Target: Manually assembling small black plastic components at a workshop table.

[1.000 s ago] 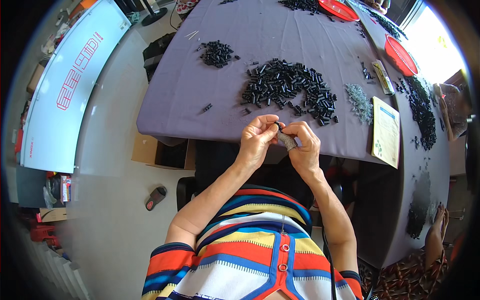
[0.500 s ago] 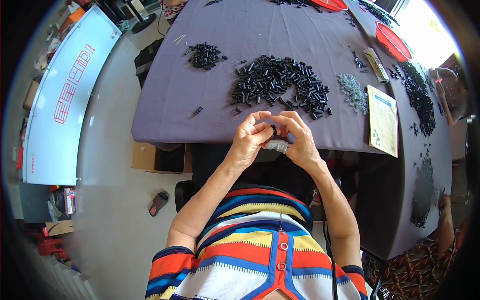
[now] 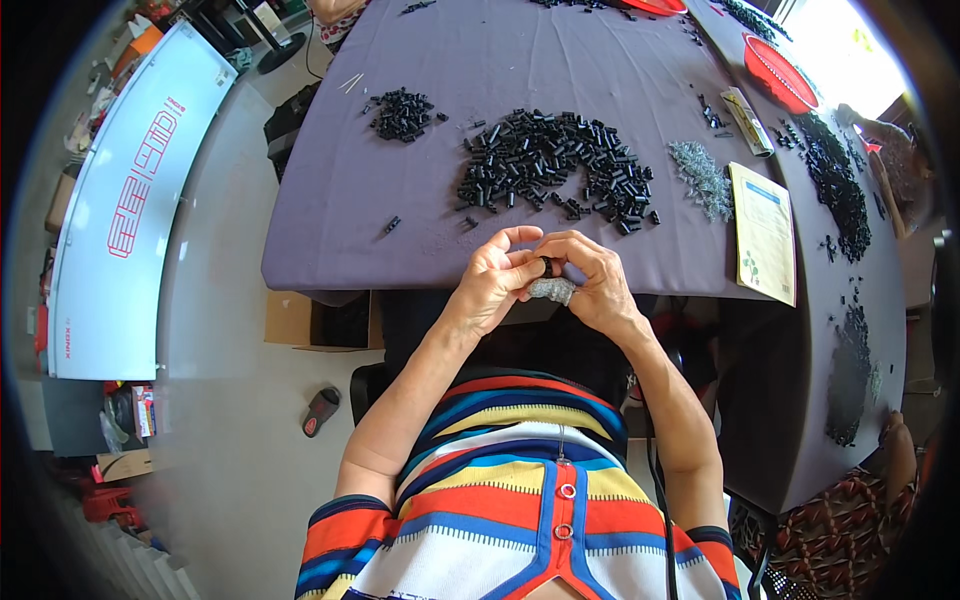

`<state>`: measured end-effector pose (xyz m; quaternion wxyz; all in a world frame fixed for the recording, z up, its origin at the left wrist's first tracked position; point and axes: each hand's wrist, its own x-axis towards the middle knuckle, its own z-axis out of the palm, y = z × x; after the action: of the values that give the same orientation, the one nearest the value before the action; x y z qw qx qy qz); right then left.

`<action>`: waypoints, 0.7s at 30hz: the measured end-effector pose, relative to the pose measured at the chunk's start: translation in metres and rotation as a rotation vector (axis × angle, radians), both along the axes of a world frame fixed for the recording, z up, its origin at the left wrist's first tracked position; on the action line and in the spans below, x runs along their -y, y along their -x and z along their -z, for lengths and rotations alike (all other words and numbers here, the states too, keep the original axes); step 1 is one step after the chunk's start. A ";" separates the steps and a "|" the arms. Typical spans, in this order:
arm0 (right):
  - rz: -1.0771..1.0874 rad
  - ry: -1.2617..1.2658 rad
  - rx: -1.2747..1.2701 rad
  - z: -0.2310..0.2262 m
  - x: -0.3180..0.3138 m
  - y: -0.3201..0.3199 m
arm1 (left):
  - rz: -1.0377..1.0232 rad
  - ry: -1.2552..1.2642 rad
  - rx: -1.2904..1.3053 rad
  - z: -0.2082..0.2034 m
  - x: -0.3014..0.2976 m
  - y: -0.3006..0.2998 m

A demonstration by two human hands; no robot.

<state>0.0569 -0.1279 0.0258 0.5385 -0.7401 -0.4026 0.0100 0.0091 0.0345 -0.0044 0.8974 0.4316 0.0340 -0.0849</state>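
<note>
Left hand (image 3: 487, 283) pinched closed, I see it gripping a small black piece (image 3: 546, 267), partly hidden by fingers; the right hand (image 3: 594, 282) grasps a crumpled grey bundle (image 3: 552, 290). Both sit at six o'clock from the black pile (image 3: 540, 150) on the tabletop (image 3: 350, 225).

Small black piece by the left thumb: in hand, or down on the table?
In hand: the black piece shows at the thumb tip of the left hand.

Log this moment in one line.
left hand: pinching small black piece | right hand: holding greyish bundle | black parts pile: ahead on purple tablecloth
</note>
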 end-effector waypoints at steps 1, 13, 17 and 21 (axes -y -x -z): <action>0.001 -0.006 0.002 0.000 0.000 0.000 | -0.013 -0.003 -0.015 -0.002 0.001 -0.001; 0.042 -0.066 -0.008 0.005 0.000 0.000 | -0.037 0.021 -0.046 0.001 0.003 -0.002; 0.010 0.016 0.026 0.000 0.005 -0.002 | -0.149 0.013 -0.070 -0.006 0.011 0.001; 0.228 0.118 0.060 -0.023 0.036 -0.023 | -0.121 -0.009 -0.044 -0.006 0.000 0.004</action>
<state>0.0799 -0.1637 0.0485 0.4792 -0.8115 -0.3307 -0.0498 0.0055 0.0348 0.0017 0.8980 0.4308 0.0801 -0.0399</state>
